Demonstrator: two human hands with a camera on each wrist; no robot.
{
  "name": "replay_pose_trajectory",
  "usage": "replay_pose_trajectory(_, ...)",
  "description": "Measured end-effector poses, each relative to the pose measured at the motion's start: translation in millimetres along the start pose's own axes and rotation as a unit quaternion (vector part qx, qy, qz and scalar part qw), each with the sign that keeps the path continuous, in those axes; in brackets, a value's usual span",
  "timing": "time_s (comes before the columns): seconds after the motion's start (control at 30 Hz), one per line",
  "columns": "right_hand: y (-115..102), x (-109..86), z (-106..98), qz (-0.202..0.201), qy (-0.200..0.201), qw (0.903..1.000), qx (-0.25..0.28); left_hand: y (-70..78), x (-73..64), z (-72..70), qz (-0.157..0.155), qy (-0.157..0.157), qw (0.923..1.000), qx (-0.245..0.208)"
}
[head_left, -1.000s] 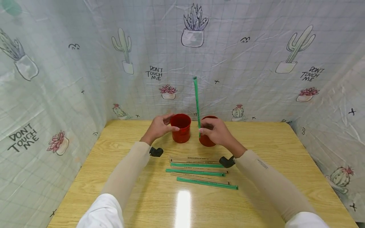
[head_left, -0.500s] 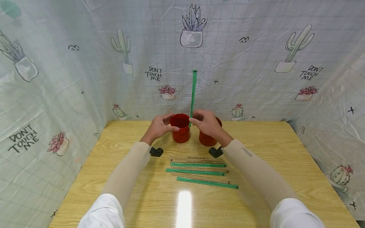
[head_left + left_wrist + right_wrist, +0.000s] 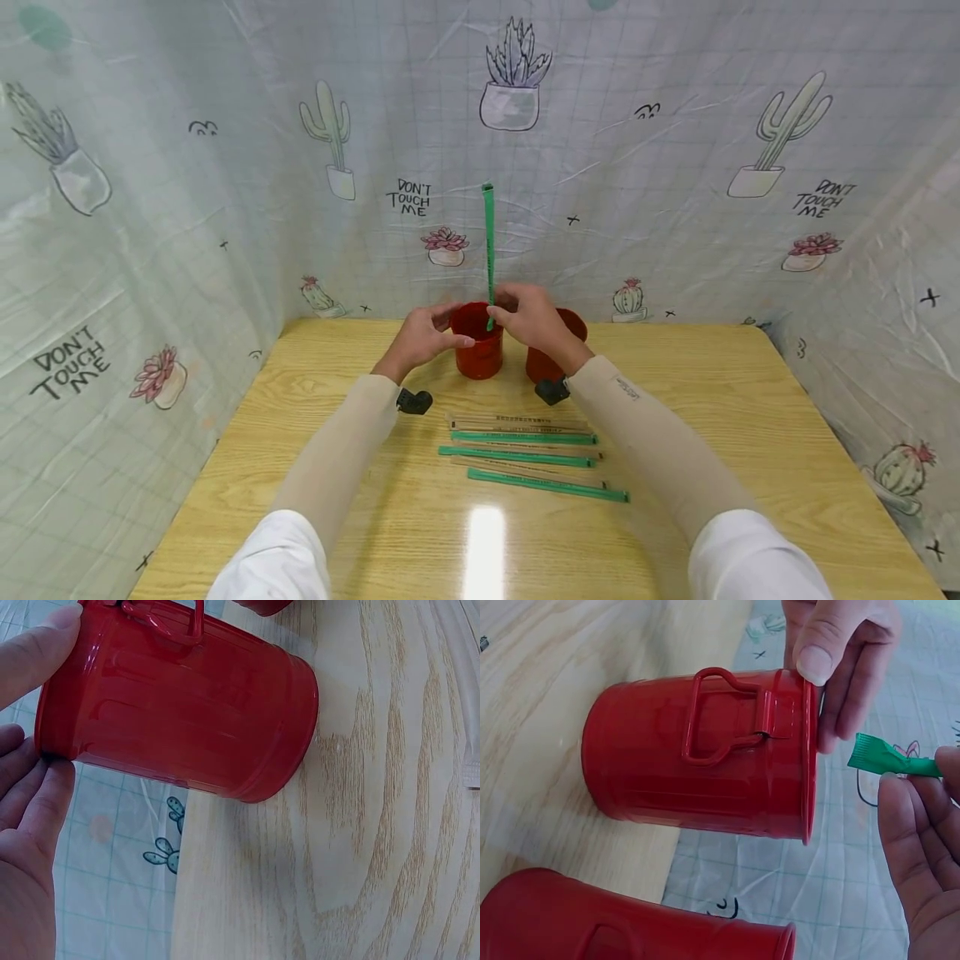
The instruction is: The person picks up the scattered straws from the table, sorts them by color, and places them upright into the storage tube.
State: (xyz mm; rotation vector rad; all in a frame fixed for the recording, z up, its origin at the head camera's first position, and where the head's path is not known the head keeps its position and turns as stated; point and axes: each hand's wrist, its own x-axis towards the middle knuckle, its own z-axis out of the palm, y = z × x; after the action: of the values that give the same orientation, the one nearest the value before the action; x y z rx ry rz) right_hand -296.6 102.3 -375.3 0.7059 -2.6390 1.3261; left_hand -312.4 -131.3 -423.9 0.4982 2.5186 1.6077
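Note:
My left hand (image 3: 422, 340) grips the rim of the left red metal bucket (image 3: 478, 360), thumb on the near side and fingers round the far side. The bucket stands upright on the table, its wire handle (image 3: 692, 724) showing in the right wrist view. Over the bucket's mouth, my right hand (image 3: 531, 317) pinches a long green wrapped straw (image 3: 490, 233) near its lower end. It points almost straight up, and its crimped tip (image 3: 871, 754) is just outside the rim in the right wrist view. A second red bucket (image 3: 542, 367) stands to the right, partly behind my right wrist.
Several wrapped straws lie crosswise on the wooden table (image 3: 360, 517) in front of the buckets, green ones (image 3: 547, 486) alternating with brown ones (image 3: 540, 473). A cactus-print sheet (image 3: 645, 217) hangs behind the table and at both sides.
My right hand has carried the green wrapped straw leftward from the right bucket to over the left bucket. The left hand keeps its grip on the left bucket's rim.

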Motion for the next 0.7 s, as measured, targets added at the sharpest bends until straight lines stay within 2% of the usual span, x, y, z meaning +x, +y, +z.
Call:
replay_pose_trajectory(0.2, 1.0, 6.6, 7.7, -0.002, 0.007, 0.9997, -0.023, 1.8, -1.5, -0.4, 0.000, -0.003, 1.0000, -0.003)
replay_pose_trajectory(0.4, 0.6, 8.4, 14.7, 0.009, -0.004, 0.9993, -0.037, 2.5, -1.6, 0.1, -0.001, -0.003, 1.0000, -0.004)
replay_pose_trajectory(0.7, 2.5, 7.0, 24.3, 0.002, -0.012, 0.9988, -0.047, 0.9, -2.6, 1.9, 0.004, 0.000, 1.0000, 0.004)
